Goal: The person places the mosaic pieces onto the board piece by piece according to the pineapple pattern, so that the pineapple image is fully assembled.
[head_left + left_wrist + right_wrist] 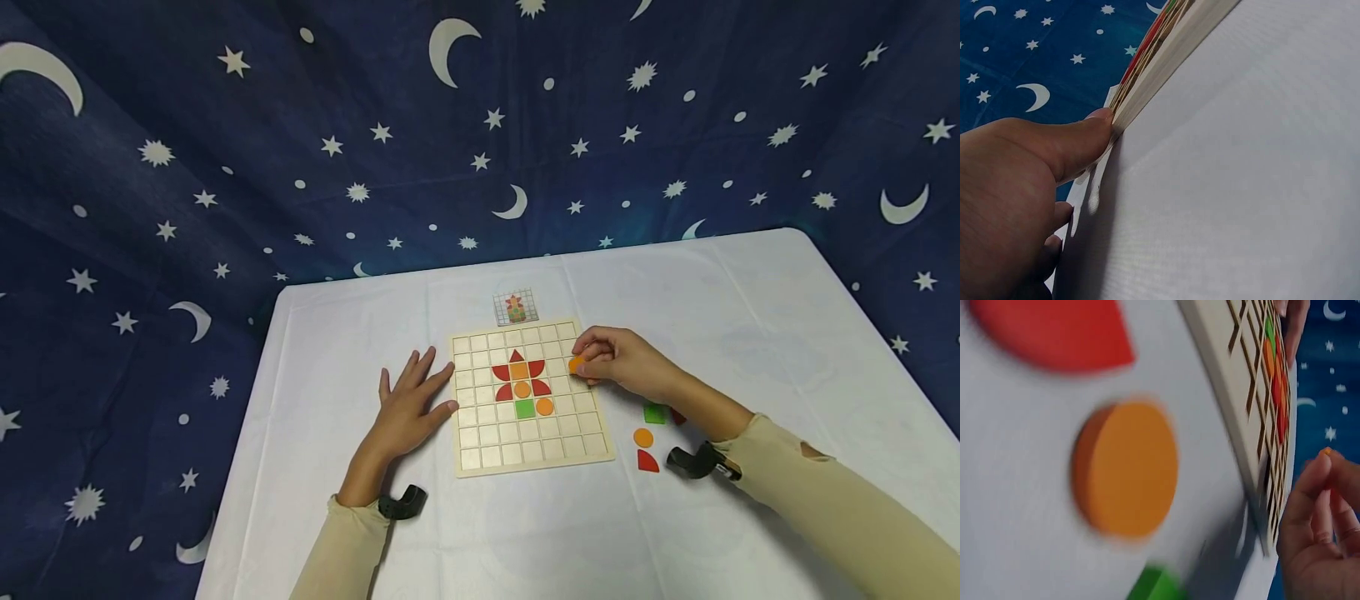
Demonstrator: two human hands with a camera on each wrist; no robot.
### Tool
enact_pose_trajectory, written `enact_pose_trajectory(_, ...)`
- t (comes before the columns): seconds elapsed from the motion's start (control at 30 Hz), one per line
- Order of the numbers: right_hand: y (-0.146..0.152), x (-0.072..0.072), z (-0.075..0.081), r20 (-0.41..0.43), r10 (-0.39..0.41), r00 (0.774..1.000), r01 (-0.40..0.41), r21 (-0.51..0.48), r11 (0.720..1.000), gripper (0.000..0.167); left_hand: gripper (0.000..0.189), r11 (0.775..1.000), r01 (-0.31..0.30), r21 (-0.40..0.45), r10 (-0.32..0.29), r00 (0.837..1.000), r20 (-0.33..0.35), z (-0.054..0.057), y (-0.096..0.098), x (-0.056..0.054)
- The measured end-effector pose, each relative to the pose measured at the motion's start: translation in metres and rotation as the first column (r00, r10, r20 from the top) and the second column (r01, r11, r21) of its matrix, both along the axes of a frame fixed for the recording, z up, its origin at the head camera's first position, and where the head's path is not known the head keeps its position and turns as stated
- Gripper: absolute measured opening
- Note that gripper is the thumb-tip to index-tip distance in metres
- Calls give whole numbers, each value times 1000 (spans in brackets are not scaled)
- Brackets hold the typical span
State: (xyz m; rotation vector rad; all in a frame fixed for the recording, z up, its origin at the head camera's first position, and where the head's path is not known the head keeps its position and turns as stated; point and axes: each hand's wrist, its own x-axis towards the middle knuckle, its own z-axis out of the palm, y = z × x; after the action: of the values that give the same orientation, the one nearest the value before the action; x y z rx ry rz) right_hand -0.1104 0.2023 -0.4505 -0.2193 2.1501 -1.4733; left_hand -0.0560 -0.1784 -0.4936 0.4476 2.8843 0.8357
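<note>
A wooden grid board (pixel 487 435) lies on the white table. In its middle a figure is laid out: a red triangle (pixel 517 356), an orange square (pixel 519 371), several red quarter-circles, an orange disc (pixel 522 389) above a green square (pixel 524 408), and another orange disc (pixel 544 407) right of that square. My right hand (pixel 630 367) pinches an orange disc (pixel 576 365) between thumb and fingers, over the board's right edge. With fingers spread, my left hand (pixel 405 412) rests along the left edge; its thumb (pixel 1085 140) touches the board's side in the left wrist view.
Right of the board lie loose pieces: a green square (pixel 655 413), an orange disc (pixel 642 437) and a red quarter-circle (pixel 648 461). Another red piece (pixel 678 417) is partly hidden by the right forearm. Behind the board sits a small pattern card (pixel 515 308). A starry cloth (pixel 420 108) hangs behind the table.
</note>
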Motion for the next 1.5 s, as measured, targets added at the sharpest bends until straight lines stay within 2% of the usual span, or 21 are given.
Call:
enact_pose_trajectory(0.07,-9,1,-1,37,0,999,1,-36,999,26,63,1000,1,0,-1,1000,-6,0,0,0)
enact_pose_trajectory(0.17,-22,4,-2,39,20,999,-18,-40,999,22,63,1000,3,3,-3,1000,-11,-1,0,-1)
enact_pose_trajectory(0.33,-38,9,-6,-26,72,997,-72,20,997,24,63,1000,4,9,-4,1000,-14,-2,0,-1)
enact_pose_trajectory(0.53,-56,15,-7,-70,94,993,-93,9,996,20,62,1000,5,13,-5,1000,-14,-2,0,-1)
enact_pose_trajectory(0.7,-70,18,-5,-113,127,985,-122,51,991,12,63,1000,1,12,-1,1000,-11,-1,0,-1)
enact_pose_trajectory(0.9,-84,23,-4,-180,147,973,-134,83,988,14,63,1000,-2,9,2,1000,-5,-1,0,-1)
enact_pose_trajectory(1.13,-97,27,-7,-125,132,983,-129,26,991,17,63,1000,-1,3,1,1000,-8,0,-1,-1)
enact_pose_trajectory(1.23,-102,30,-8,-114,135,984,-132,35,991,16,63,1000,-1,3,1,1000,-6,0,-1,-1)
enact_pose_trajectory(1.5,-110,36,-8,-173,152,973,-135,110,985,14,63,1000,0,3,0,1000,-8,-1,0,-1)
